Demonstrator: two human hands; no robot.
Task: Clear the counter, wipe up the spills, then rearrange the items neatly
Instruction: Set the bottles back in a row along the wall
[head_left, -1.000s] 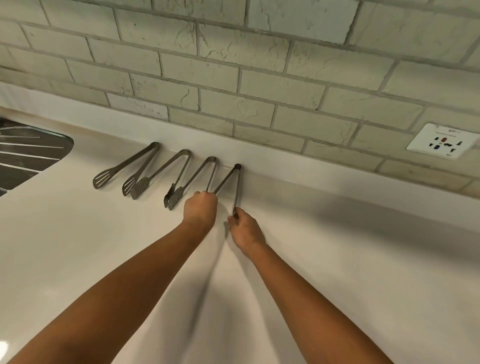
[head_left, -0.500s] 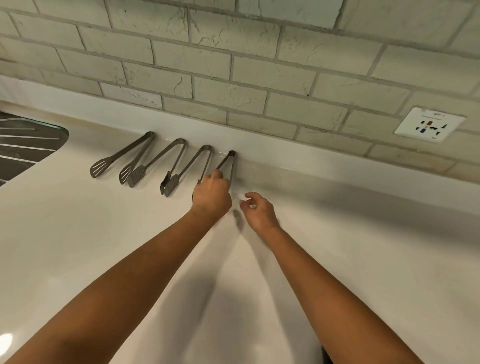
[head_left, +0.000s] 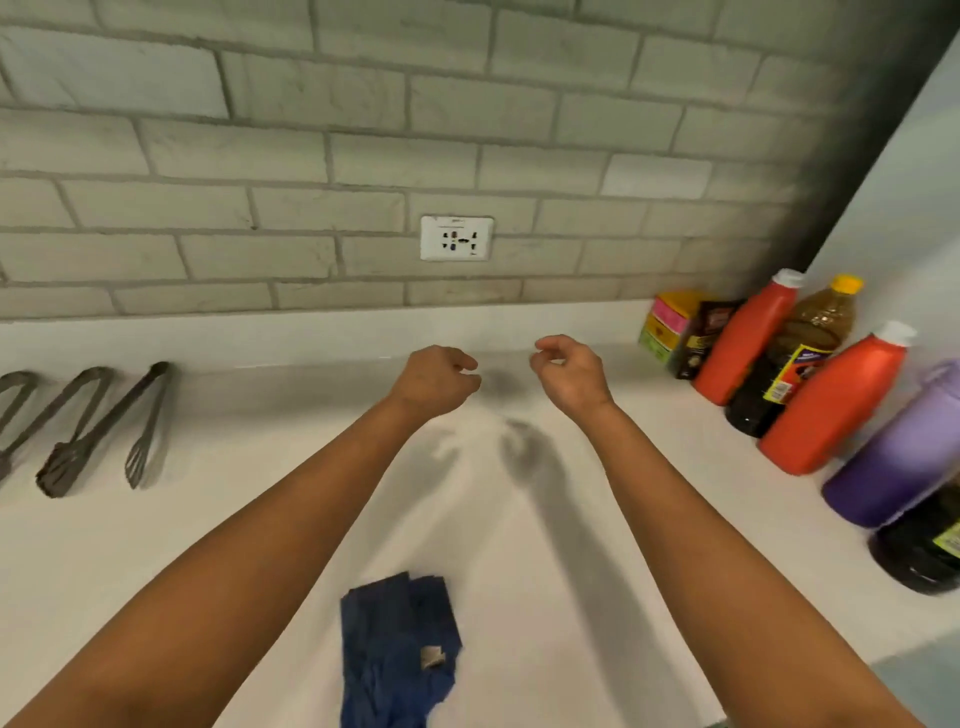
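Both hands hover above the white counter (head_left: 545, 545) near the back wall, holding nothing. My left hand (head_left: 439, 379) has its fingers loosely curled. My right hand (head_left: 571, 374) is also loosely curled, thumb and forefinger close together. Metal tongs lie in a row at the far left; the rightmost tongs (head_left: 148, 421) are well left of my left hand, with a second pair of tongs (head_left: 72, 431) beside them. A folded blue cloth (head_left: 397, 649) lies on the counter near the front edge, between my forearms.
At the right stand two red sauce bottles (head_left: 743, 338) (head_left: 831, 400), an amber oil bottle (head_left: 815, 332), a purple bottle (head_left: 898, 457), a dark bottle (head_left: 919, 551) and small coloured boxes (head_left: 670, 322). A wall socket (head_left: 456, 238) sits in the brick backsplash.
Both hands have let go of the rightmost tongs and lifted off. The view has swung right, bringing the bottles and the blue cloth into sight.
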